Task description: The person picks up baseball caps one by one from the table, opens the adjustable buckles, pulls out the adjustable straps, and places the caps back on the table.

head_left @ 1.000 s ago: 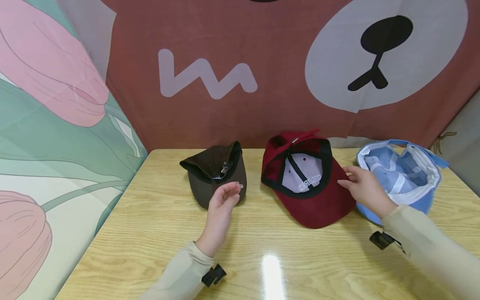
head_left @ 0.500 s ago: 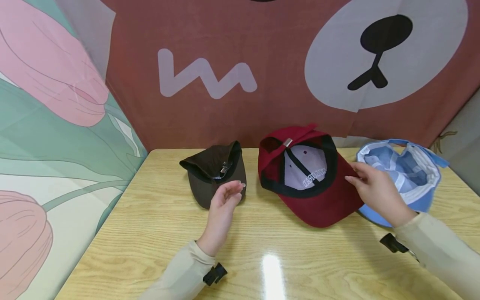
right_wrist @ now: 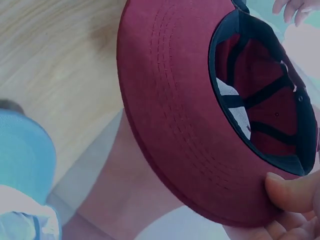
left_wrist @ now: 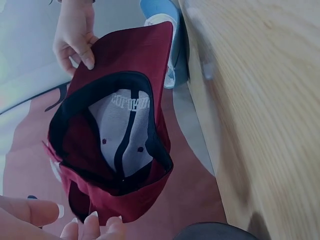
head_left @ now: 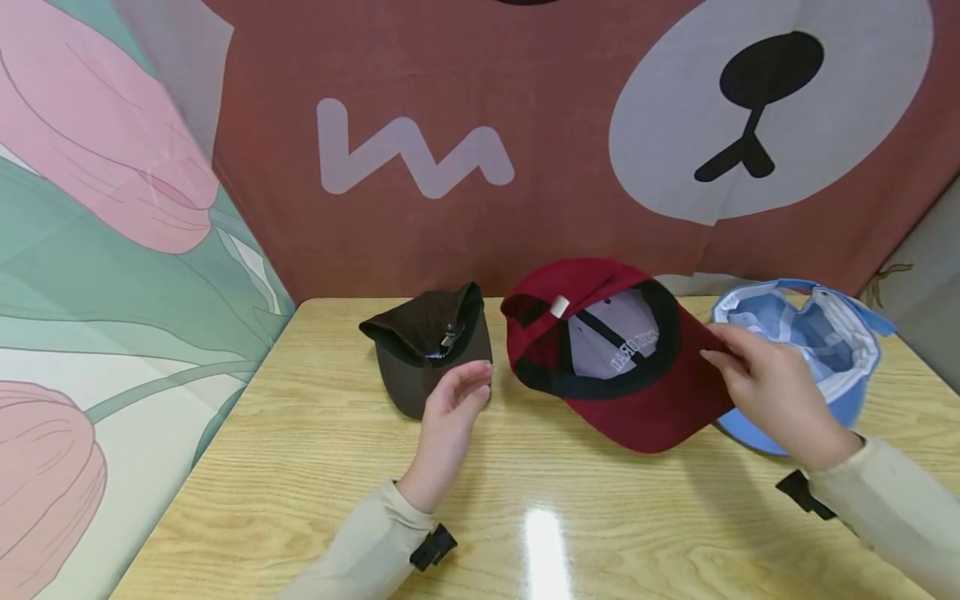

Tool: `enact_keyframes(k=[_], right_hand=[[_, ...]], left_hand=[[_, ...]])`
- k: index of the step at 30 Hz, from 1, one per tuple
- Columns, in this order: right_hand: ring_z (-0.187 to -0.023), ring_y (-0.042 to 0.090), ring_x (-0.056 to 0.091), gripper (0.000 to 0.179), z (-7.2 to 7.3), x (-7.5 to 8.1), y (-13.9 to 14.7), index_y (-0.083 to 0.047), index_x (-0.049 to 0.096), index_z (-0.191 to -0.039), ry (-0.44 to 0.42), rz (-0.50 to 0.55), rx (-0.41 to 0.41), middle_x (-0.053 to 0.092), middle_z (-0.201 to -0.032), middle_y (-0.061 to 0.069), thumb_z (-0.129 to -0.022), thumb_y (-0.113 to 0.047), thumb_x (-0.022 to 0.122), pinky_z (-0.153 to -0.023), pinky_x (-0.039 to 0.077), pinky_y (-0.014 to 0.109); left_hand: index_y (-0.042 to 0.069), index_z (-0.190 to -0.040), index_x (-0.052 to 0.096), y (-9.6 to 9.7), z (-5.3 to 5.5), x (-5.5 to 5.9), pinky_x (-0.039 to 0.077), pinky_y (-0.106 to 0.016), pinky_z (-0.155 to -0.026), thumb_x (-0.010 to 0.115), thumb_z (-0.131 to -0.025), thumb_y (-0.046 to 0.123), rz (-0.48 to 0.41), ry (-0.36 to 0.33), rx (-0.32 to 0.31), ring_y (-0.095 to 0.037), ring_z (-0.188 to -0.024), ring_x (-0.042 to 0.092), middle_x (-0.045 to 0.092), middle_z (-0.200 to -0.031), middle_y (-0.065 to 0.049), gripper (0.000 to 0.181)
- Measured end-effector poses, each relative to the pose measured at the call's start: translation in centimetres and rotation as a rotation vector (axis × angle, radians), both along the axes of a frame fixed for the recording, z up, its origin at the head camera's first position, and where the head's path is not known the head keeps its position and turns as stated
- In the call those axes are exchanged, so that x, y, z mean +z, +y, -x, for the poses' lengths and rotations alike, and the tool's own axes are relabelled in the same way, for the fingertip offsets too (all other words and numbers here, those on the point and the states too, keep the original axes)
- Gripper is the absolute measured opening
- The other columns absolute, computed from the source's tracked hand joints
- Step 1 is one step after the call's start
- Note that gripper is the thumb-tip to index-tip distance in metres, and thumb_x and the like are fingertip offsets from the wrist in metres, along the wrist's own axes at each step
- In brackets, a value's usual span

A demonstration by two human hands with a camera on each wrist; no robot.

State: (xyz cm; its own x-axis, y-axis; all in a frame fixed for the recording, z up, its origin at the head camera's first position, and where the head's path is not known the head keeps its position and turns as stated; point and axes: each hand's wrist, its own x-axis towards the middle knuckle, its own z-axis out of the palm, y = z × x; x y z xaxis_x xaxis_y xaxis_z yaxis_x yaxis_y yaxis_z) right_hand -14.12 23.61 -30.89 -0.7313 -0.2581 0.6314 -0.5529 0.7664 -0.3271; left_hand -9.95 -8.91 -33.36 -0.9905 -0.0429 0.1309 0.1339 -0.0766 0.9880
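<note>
- near edge: black clip [head_left: 433,547] at left cuff hangs low over the table [head_left: 600,517]; could scrape the wood if that forearm drops. minor.
- left hand [head_left: 450,425]: fingers loosely bent, nothing in them. fingertips near the red cap's crown in left wrist view; contact unclear, looks just apart. risk: crown swings with no support from this side, as only one hand carries it.
- right hand [head_left: 783,396]: thumb and fingers pinching the brim at one corner, thumb on the underside. risk: small grip far from the crown, so cap could twist or slip out if the thumb eases.
- red cap [head_left: 652,425]: in the right hand, tilted, hollow side toward the head camera, between the other two caps. looks lifted; whether any edge touches the table, can't tell. risk: soft crown could fold or dent if pushed down crooked.
- brown cap [head_left: 401,387]: on the table, behind the left hand in head view. risk: gets nudged if that hand reaches across carelessly.
- blue cap [head_left: 843,400]: on the table, partly hidden by the right hand; gap to the red brim in right wrist view. risk: knuckles or brim knock it on a sideways swing.
- backdrop [head_left: 525,225]: behind all three; raised crown could brush it if pushed back.
</note>
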Motion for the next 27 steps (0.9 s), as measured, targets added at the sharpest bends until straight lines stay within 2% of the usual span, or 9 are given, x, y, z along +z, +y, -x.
enact_keyframes(k=[4,7,10,12,16,19,23,27], right_hand=[[-0.06,0.024,0.062,0.034,-0.5,0.5,-0.1,-0.001,0.066,-0.104,0.044,-0.025,0.02,0.068,-0.083,0.012,-0.074,0.014,0.074,-0.056,0.042,0.011],[-0.06,0.023,0.063,0.036,-0.8,0.9,-0.2,-0.001,0.067,-0.104,0.064,-0.03,0.039,0.069,-0.084,0.011,-0.073,0.015,0.073,-0.057,0.043,0.01],[-0.06,0.025,0.063,0.038,-1.1,1.2,-0.3,0.0,0.067,-0.105,0.085,-0.031,0.052,0.069,-0.085,0.012,-0.072,0.017,0.074,-0.058,0.044,0.009],[-0.059,0.025,0.063,0.04,-1.3,1.4,-0.4,0.001,0.067,-0.105,0.106,-0.036,0.059,0.069,-0.085,0.013,-0.07,0.018,0.074,-0.057,0.044,0.01],[-0.059,0.026,0.064,0.043,-1.5,1.9,-0.6,0.003,0.067,-0.105,0.153,-0.064,0.059,0.069,-0.086,0.014,-0.067,0.019,0.075,-0.058,0.045,0.01],[-0.06,0.027,0.065,0.045,-1.7,2.2,-0.8,0.004,0.066,-0.106,0.172,-0.077,0.055,0.07,-0.087,0.016,-0.065,0.019,0.076,-0.062,0.043,0.006],[-0.062,0.027,0.065,0.047,-2.0,2.5,-1.2,0.005,0.066,-0.108,0.173,-0.077,0.06,0.07,-0.089,0.017,-0.065,0.02,0.076,-0.069,0.039,0.001],[-0.067,0.03,0.067,0.046,-2.2,2.7,-1.4,0.005,0.066,-0.11,0.178,-0.071,0.079,0.07,-0.091,0.017,-0.068,0.02,0.075,-0.079,0.032,-0.001]], left_hand=[[-0.013,-0.126,0.049,0.0,0.0,0.1,0.043,-0.032,-0.101,0.047,-0.098,-0.004,0.005,-0.019,-0.025,-0.032,-0.121,0.051,0.054,-0.128,-0.025,0.029],[-0.014,-0.125,0.05,0.2,-0.1,0.1,0.044,-0.029,-0.099,0.049,-0.097,-0.005,0.029,0.009,-0.028,-0.034,-0.12,0.051,0.054,-0.128,-0.025,0.03],[-0.015,-0.124,0.052,0.4,-0.1,0.1,0.045,-0.027,-0.097,0.052,-0.095,-0.006,0.069,0.066,-0.024,-0.034,-0.119,0.051,0.055,-0.127,-0.025,0.03],[-0.014,-0.123,0.055,0.5,-0.2,0.2,0.045,-0.029,-0.098,0.055,-0.094,-0.006,0.108,0.112,-0.013,-0.033,-0.119,0.051,0.055,-0.127,-0.024,0.03],[-0.009,-0.122,0.06,0.8,-0.2,0.6,0.044,-0.043,-0.1,0.06,-0.091,-0.006,0.198,0.215,0.014,-0.031,-0.122,0.051,0.058,-0.128,-0.019,0.031],[-0.009,-0.123,0.061,1.0,-0.3,0.7,0.044,-0.049,-0.098,0.062,-0.091,-0.006,0.238,0.265,0.018,-0.031,-0.121,0.052,0.059,-0.128,-0.019,0.032],[-0.009,-0.123,0.061,1.1,-0.2,0.8,0.048,-0.046,-0.094,0.064,-0.09,-0.005,0.294,0.3,0.029,-0.032,-0.116,0.054,0.059,-0.127,-0.019,0.033],[-0.007,-0.12,0.063,1.3,-0.1,1.0,0.05,-0.043,-0.086,0.068,-0.087,-0.003,0.402,0.359,0.091,-0.03,-0.11,0.051,0.06,-0.122,-0.017,0.034]])
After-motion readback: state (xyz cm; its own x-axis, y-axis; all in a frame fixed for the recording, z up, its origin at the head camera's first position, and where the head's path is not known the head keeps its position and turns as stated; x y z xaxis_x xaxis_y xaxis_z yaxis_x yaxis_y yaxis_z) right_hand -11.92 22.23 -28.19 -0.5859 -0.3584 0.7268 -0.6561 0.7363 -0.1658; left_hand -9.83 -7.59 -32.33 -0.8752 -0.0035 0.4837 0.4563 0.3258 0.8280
